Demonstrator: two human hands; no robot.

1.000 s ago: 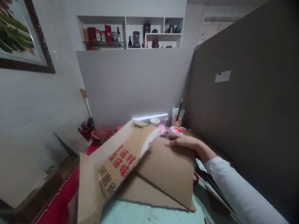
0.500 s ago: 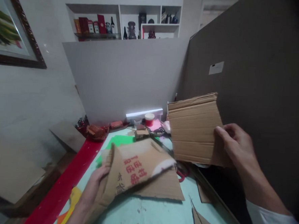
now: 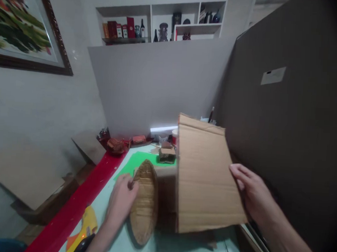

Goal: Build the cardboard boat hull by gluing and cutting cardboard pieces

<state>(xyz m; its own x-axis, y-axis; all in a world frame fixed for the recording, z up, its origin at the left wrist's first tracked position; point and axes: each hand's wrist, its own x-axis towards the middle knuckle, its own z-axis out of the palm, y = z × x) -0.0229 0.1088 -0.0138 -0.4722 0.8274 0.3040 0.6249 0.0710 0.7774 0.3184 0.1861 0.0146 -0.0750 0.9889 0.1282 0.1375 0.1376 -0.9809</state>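
Observation:
My left hand (image 3: 122,197) is closed at the left rim of a small cardboard boat (image 3: 144,206). The boat has pointed ends and a hollow, ribbed inside, and it stands lengthwise over the table. In my right hand (image 3: 249,184) is a large creased cardboard sheet (image 3: 208,178), pinched at its right edge with the thumb in front. Folded along its top, the sheet is tilted up towards me and hides much of the table's middle. More brown cardboard (image 3: 166,194) shows in shadow between the boat and the sheet.
A yellow glue gun (image 3: 87,221) lies near the left front edge. Green paper (image 3: 138,160) and a small cardboard box (image 3: 167,153) are further back. A grey panel (image 3: 159,87) closes off the far side, a dark panel (image 3: 294,122) the right. Red strip (image 3: 75,200) edges the left.
My left hand has gone from the cardboard with red print to the boat, now uncovered. My right hand has brought its sheet nearer and inward. The view has shifted left.

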